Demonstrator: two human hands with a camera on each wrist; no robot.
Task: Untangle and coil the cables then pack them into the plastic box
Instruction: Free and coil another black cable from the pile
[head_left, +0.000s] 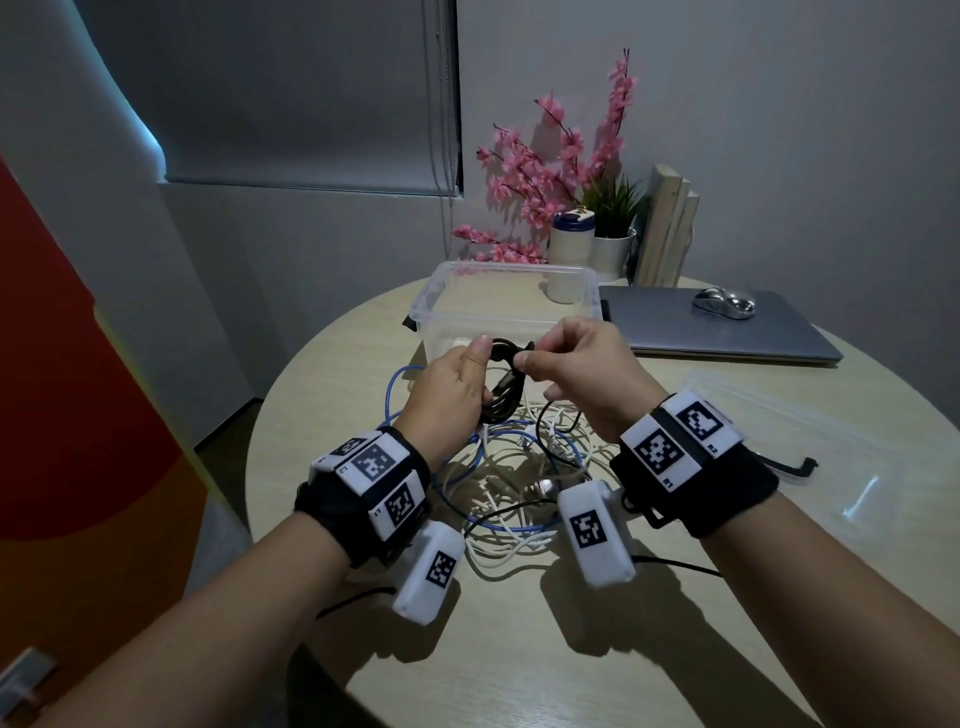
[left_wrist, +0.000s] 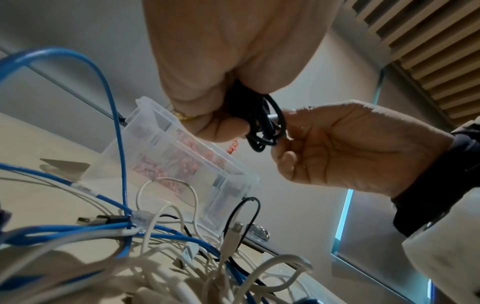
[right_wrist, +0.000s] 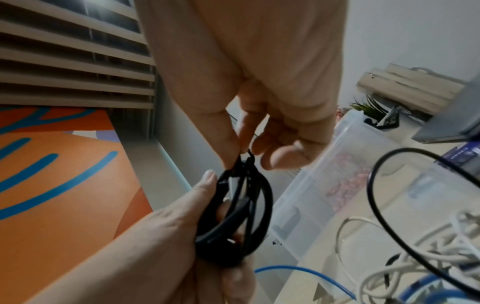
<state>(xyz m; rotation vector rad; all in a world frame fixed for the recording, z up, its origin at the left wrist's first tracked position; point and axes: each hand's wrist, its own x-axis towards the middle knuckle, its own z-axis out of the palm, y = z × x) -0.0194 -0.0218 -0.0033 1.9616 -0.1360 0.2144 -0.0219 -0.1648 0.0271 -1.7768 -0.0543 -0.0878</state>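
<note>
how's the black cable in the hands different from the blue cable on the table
The black cable is wound into a tight coil; the blue cable sprawls in wide loose loops. The black one is held up by the left hand and pinched by the right hand; the blue one lies tangled among white cables.

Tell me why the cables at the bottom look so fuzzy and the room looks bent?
Left wrist view: the white cables sit too close to the lens, so they blur. Head view: the wide lens curves the table edge and walls; dim light leaves soft shadows.
</note>
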